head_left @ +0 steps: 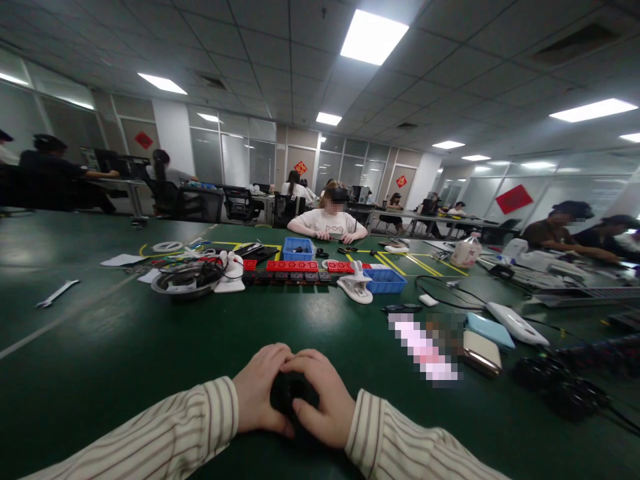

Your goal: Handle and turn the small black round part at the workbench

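Near the front of the green table, both hands close around a rounded black object (290, 392) whose kind I cannot make out. My left hand (261, 390) wraps its left side, with the thumb low along the near edge. Over the top and right side curls my right hand (325, 397), its thumb lying across the front. The fingertips of the two hands meet at the far side. Much of the object is hidden by the fingers, and its underside does not show. Striped sleeves cover both wrists.
Ahead lie a metal bowl (185, 283) of cables, red-topped black blocks (295, 271), blue bins (299, 249) and a white clamp (357, 283). A wrench (57, 293) is far left. Power banks (483, 352) and black cables (560, 387) lie right. A person (330, 217) sits opposite.
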Motion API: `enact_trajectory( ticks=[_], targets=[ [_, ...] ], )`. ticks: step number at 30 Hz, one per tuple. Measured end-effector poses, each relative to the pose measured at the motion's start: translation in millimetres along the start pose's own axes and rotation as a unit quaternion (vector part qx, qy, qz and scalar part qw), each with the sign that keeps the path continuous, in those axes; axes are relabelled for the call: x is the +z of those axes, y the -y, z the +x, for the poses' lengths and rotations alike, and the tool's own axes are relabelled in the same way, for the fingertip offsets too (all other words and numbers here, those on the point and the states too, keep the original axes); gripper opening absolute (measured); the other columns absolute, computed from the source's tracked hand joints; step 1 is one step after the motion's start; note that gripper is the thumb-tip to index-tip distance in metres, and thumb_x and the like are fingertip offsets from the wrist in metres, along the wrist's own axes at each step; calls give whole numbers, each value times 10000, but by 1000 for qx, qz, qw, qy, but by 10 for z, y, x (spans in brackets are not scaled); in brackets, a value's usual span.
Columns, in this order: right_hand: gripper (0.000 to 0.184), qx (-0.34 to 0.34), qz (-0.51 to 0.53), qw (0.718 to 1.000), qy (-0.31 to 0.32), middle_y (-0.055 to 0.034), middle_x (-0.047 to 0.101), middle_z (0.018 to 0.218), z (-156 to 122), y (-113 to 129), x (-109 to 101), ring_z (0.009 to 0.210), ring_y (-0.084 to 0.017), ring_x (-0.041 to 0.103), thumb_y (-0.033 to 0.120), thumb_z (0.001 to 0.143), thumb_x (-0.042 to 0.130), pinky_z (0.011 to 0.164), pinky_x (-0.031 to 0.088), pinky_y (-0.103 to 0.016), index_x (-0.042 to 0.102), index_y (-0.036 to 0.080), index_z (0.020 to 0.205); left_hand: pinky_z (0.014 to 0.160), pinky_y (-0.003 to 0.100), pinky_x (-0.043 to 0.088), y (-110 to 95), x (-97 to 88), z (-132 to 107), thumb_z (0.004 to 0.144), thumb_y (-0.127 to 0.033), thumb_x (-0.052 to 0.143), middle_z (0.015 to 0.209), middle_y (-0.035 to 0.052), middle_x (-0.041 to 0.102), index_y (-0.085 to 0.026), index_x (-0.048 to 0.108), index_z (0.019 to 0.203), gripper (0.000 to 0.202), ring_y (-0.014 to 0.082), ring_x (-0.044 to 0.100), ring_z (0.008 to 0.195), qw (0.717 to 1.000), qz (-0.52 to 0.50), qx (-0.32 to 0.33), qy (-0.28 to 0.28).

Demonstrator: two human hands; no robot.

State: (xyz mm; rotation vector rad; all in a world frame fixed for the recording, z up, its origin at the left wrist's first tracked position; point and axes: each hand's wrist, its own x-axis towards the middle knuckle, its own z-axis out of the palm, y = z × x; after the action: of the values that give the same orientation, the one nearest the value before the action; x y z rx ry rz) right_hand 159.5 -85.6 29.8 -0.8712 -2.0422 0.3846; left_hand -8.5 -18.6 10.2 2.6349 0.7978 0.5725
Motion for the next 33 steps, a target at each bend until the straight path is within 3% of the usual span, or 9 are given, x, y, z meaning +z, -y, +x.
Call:
enact_trajectory(
  ticks=[3, 6, 8, 12, 15, 20, 25, 29, 33],
  targets=[
    [336, 52, -36, 997, -42, -63, 536, 910, -11, -33, 4, 854, -207, 479, 402, 726, 510, 787, 384, -356, 507, 170, 969, 951, 535, 296, -1, 19, -33, 370, -673, 724, 992, 73, 496, -162, 496, 988, 833, 297, 480, 939, 999, 21, 6, -35],
    [422, 101, -100, 989, -38, -24, 517, 818, 0, -43, 34, 766, -186, 468, 519, 643, 640, 714, 379, -323, 507, 179, 855, 980, 565, 230, -28, 38, -53, 407, -746, 657, 922, 60, 508, -161, 496, 904, 785, 286, 501, 888, 998, 32, 17, -55],
    [433, 112, -141, 984, -10, 5, 507, 759, 14, -36, 61, 733, -172, 462, 489, 568, 728, 697, 368, -309, 502, 185, 777, 956, 553, 266, -62, 41, -53, 410, -741, 660, 851, 38, 507, -169, 493, 827, 728, 266, 507, 827, 998, 36, 15, -48],
    [337, 91, -180, 979, 19, 16, 514, 753, 28, -13, 86, 767, -166, 472, 354, 566, 759, 726, 360, -303, 524, 189, 741, 962, 516, 273, -136, 18, -34, 499, -461, 744, 794, 8, 509, -177, 519, 779, 458, 229, 510, 792, 1000, 29, 6, -3],
    [279, 58, -162, 985, 24, 2, 556, 795, 21, -14, 80, 801, -173, 490, 299, 585, 722, 757, 364, -313, 565, 195, 791, 941, 486, 295, -157, -10, -18, 535, -256, 661, 777, 3, 491, -175, 530, 746, 261, 217, 496, 781, 999, 29, 3, 17],
    [223, -18, -63, 997, 37, 3, 648, 862, 14, -49, 75, 845, -164, 535, 171, 641, 498, 822, 367, -318, 590, 208, 841, 721, 348, 420, -98, -16, 11, 515, -173, 591, 799, 16, 485, -168, 542, 729, 220, 210, 478, 773, 998, -20, 3, 63],
    [302, -62, -22, 997, 34, -34, 637, 963, 31, 8, 27, 898, -176, 540, 297, 727, 440, 865, 356, -343, 559, 192, 984, 760, 353, 424, -48, -18, 25, 584, -340, 682, 864, 19, 501, -182, 548, 850, 337, 216, 478, 806, 998, -37, 28, 51],
    [416, 26, -82, 996, -21, -57, 582, 898, 20, 36, 14, 828, -202, 504, 545, 748, 488, 764, 379, -350, 539, 178, 938, 754, 401, 425, -77, -45, 12, 503, -466, 758, 884, 31, 507, -172, 523, 924, 565, 234, 484, 801, 999, -27, -5, 31],
    [451, 114, -143, 983, -26, -13, 520, 786, 9, 0, 60, 730, -177, 462, 565, 623, 663, 677, 364, -310, 510, 183, 808, 848, 481, 364, -92, -35, -9, 461, -604, 743, 850, 30, 512, -160, 517, 880, 651, 238, 490, 793, 1000, 3, 8, 4]
  ],
)
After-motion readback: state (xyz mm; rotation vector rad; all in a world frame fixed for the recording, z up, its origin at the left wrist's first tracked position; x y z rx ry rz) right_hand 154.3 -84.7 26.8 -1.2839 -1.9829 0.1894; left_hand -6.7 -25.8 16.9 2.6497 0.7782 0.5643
